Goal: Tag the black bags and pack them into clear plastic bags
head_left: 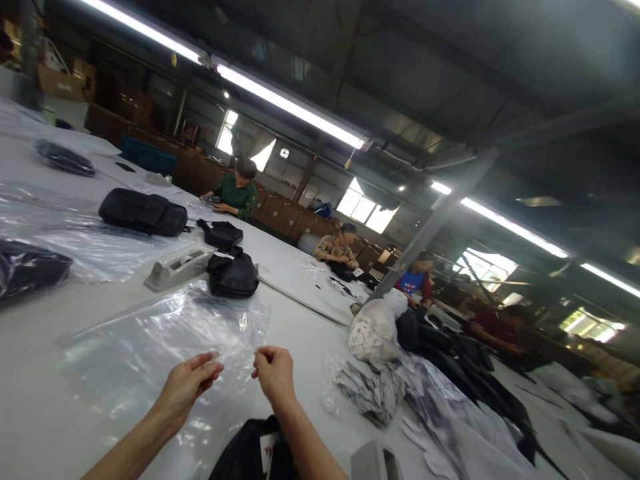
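Note:
My left hand (193, 381) is raised over the table with its fingertips pinched together. My right hand (276, 373) faces it a short gap away, thumb and fingers also closed. Whatever the fingertips hold is too thin or clear to make out. Under and behind both hands spreads a clear plastic bag (165, 333). Close to my body, below my right forearm, is a black bag (240, 453) with a white tag (268, 450); my arm hides part of it. Farther off, a small black bag (233, 273) stands beside a grey tape dispenser (177, 268).
A longer black bag (145, 212) and a plastic-wrapped one (33, 267) lie left. Crumpled grey paper (373, 393), a white bundle (377, 327) and piled black goods (460, 360) are right. A second grey dispenser (375, 461) stands near. Several people work at the tables beyond.

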`<state>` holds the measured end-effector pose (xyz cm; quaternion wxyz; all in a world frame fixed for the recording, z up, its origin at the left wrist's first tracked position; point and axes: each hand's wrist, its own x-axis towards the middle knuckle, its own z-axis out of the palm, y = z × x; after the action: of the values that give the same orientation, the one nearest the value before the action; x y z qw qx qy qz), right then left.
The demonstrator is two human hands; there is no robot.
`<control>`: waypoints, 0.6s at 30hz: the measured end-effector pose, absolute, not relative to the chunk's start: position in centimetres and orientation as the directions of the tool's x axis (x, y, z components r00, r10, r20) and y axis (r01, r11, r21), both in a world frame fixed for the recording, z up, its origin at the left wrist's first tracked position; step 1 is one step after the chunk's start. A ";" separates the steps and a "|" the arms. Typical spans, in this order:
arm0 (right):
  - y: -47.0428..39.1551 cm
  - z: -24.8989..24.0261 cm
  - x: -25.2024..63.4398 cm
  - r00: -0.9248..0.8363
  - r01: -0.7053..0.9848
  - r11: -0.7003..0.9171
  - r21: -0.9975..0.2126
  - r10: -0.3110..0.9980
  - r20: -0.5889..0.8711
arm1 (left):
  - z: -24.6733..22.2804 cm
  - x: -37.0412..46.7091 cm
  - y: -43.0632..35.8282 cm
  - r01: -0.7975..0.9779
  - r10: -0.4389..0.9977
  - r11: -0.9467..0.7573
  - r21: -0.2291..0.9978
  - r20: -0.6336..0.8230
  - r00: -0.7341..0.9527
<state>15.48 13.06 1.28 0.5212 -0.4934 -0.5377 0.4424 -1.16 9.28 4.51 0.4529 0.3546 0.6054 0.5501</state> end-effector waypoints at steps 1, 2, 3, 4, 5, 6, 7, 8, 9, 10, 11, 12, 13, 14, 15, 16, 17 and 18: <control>12.7 1.0 15.7 0.054 0.041 0.085 -0.996 0.995 0.088 | 4.2 -0.9 8.6 -0.063 0.925 0.154 0.986 -0.166 -0.341; 12.3 0.8 15.8 0.074 0.014 0.051 -0.999 0.996 0.052 | 3.8 -0.7 8.0 -0.057 0.923 0.166 0.984 -0.176 -0.343; 11.9 0.7 15.8 0.084 -0.011 0.020 -1.000 0.996 0.019 | 3.4 -0.3 7.2 -0.052 0.920 0.179 0.983 -0.186 -0.345; 11.5 0.6 15.8 0.084 -0.035 -0.007 -0.999 0.996 -0.010 | 3.0 0.1 6.5 -0.048 0.917 0.190 0.981 -0.195 -0.347; 11.0 0.5 15.7 0.076 -0.055 -0.028 -0.998 0.997 -0.032 | 2.7 0.6 5.8 -0.045 0.915 0.199 0.979 -0.202 -0.350; 10.6 0.5 15.6 0.067 -0.069 -0.038 -0.997 0.997 -0.042 | 2.5 1.1 5.2 -0.044 0.912 0.205 0.978 -0.207 -0.355; 10.1 0.5 15.5 0.063 -0.075 -0.034 -0.997 0.997 -0.039 | 2.3 1.5 4.6 -0.044 0.910 0.208 0.977 -0.210 -0.357; 9.6 0.6 15.5 0.066 -0.073 -0.018 -0.997 0.998 -0.023 | 2.3 1.9 4.1 -0.044 0.911 0.208 0.977 -0.210 -0.356; 9.1 0.7 15.4 0.076 -0.064 0.008 -0.998 0.997 0.003 | 2.4 2.2 3.7 -0.042 0.913 0.206 0.978 -0.207 -0.352; 8.6 0.9 15.5 0.093 -0.052 0.041 -0.998 0.995 0.036 | 2.5 2.4 3.5 -0.037 0.916 0.202 0.979 -0.202 -0.347; 8.2 1.1 15.6 0.117 -0.040 0.078 -0.996 0.990 0.073 | 2.7 2.5 3.2 -0.032 0.918 0.197 0.980 -0.196 -0.344; 7.9 1.3 15.8 0.148 -0.032 0.113 -0.993 0.983 0.108 | 2.9 2.5 3.1 -0.029 0.918 0.193 0.981 -0.191 -0.349; 7.8 1.5 16.0 0.185 -0.028 0.143 -0.989 0.973 0.135 | 2.9 2.5 2.9 -0.029 0.913 0.191 0.981 -0.189 -0.362; 7.9 1.8 16.3 0.227 -0.032 0.163 -0.986 0.962 0.152 | 2.9 2.5 2.7 -0.033 0.904 0.196 0.980 -0.193 -0.381; 8.2 2.0 16.6 0.269 -0.045 0.171 -0.984 0.951 0.153 | 2.7 2.5 2.5 -0.041 0.894 0.207 0.977 -0.206 -0.399; 8.6 2.3 16.8 0.303 -0.066 0.167 -0.984 0.943 0.139 | 2.3 2.6 2.1 -0.049 0.884 0.226 0.973 -0.226 -0.409; 9.0 2.6 17.1 0.324 -0.091 0.156 -0.984 0.939 0.119 | 1.8 2.7 1.7 -0.052 0.879 0.250 0.967 -0.249 -0.407; 9.4 2.9 17.3 0.332 -0.115 0.143 -0.983 0.938 0.098 | 1.3 2.8 1.1 -0.048 0.878 0.278 0.959 -0.274 -0.392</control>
<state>17.26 9.42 2.92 0.6385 -0.5082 -0.4051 0.4123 2.76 1.13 1.27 0.4525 0.3150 0.6590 0.5117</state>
